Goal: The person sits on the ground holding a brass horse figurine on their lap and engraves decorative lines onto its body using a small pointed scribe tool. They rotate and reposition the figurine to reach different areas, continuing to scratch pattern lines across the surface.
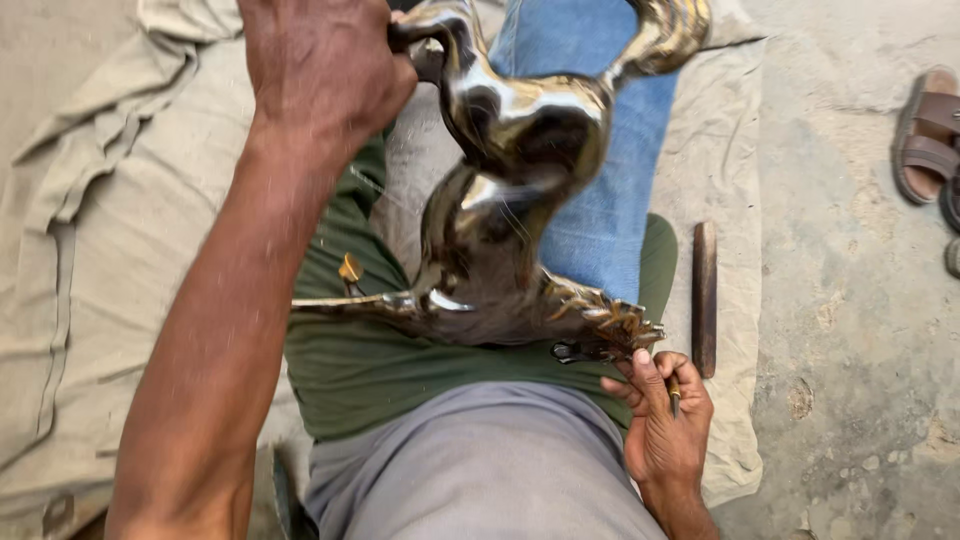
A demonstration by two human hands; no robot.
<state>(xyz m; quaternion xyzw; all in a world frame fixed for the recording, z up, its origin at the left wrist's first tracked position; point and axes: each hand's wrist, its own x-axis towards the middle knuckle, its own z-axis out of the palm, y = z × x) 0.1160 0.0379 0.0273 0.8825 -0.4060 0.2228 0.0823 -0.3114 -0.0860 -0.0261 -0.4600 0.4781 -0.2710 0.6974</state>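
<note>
A shiny metal statue [510, 190] is held across the lap, on a green cloth [370, 370]. It lies between the two hands. The left hand [320, 65] is closed tight around a thin part at the top of the statue, far from the body. The right hand [662, 415] is low down, near the body, touching the spiky gold edge at the bottom of the statue. A small tool [676, 393] is gripped in its curled fingers. A dark stick [704, 298] is seen just beside the right hand, on a tan sheet [110, 250]. A brown sandal [925, 135] is seen well apart, on the floor [850, 350].
</note>
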